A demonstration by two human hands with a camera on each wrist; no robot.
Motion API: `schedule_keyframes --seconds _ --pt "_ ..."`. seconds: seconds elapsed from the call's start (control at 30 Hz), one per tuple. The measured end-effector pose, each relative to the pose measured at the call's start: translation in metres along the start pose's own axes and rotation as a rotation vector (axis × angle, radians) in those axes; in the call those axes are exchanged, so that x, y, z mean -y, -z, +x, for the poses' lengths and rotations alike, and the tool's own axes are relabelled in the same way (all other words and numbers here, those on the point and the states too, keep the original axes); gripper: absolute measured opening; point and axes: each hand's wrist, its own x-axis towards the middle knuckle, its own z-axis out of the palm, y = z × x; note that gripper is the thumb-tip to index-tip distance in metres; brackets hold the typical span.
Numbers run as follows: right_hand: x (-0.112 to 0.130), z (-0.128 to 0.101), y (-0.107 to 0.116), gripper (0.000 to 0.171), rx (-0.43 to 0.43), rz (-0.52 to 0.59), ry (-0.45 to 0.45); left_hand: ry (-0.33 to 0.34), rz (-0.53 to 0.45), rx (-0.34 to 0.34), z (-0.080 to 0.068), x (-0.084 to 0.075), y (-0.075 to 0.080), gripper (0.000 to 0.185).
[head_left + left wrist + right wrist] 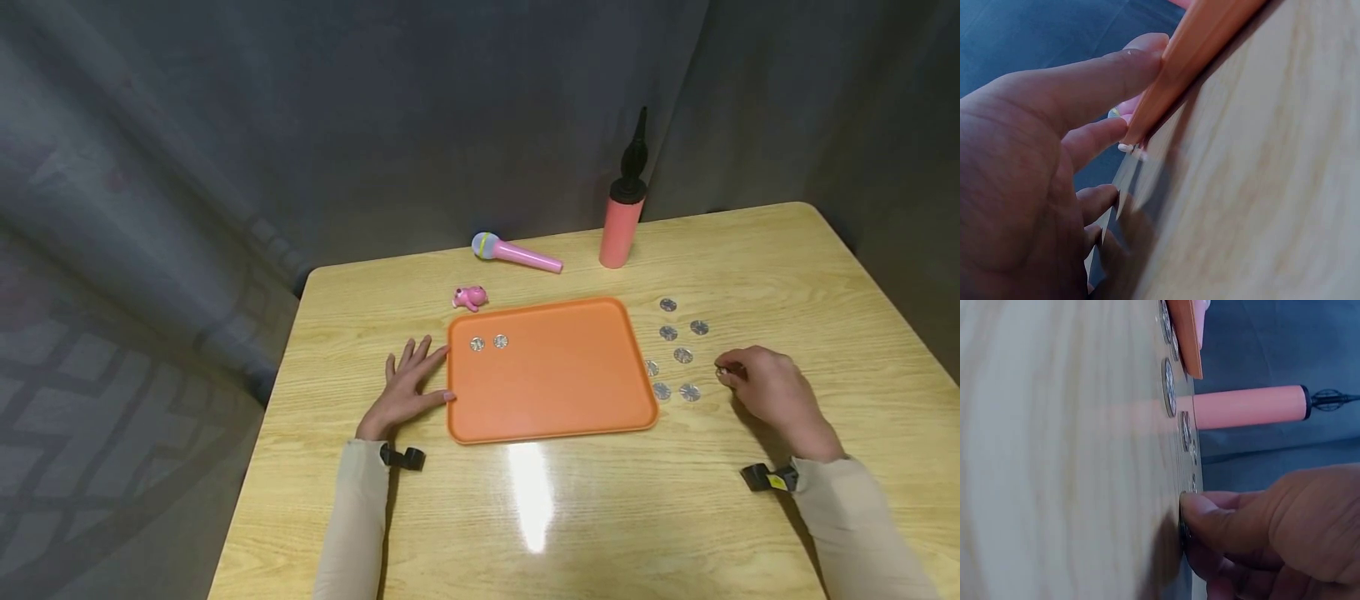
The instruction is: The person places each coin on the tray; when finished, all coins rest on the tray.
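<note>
In the head view my left hand [408, 392] lies at the left edge of an orange tray [555, 375], fingers spread. Its thumb and index finger touch the tray's rim [1175, 69], as the left wrist view shows. Two silver coins [500, 342] lie inside the tray near its upper left. Right of the tray, my right hand [776, 396] pinches a silver coin [722, 372] between thumb and fingers at the table surface. The fingers partly hide this coin [1184, 534] in the right wrist view. Several more silver coins [682, 355] lie between that hand and the tray.
Behind the tray are a small pink toy figure [470, 297] and a pink toy microphone [521, 254], lying on its side. A pink hand pump [622, 225] with a black top stands at the back right. Dark curtains [465, 125] hang behind the wooden table [600, 508].
</note>
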Motion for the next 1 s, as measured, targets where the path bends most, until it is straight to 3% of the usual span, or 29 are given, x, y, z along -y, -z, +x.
schedule_keyframes --seconds 0.4,0.77,1.0 --pt "0.0058 -0.0017 0.0017 0.01 -0.037 -0.026 -0.01 0.006 -0.012 0.005 0.0 -0.0008 0.0007 0.081" --pt "0.0072 0.0011 0.0025 0.016 0.044 -0.005 -0.022 0.012 -0.013 0.01 -0.0004 -0.0002 0.0007 0.082" --pt "0.0064 0.0027 -0.0019 0.012 -0.018 -0.007 0.015 0.015 -0.008 0.006 -0.0004 0.0003 0.0021 0.082"
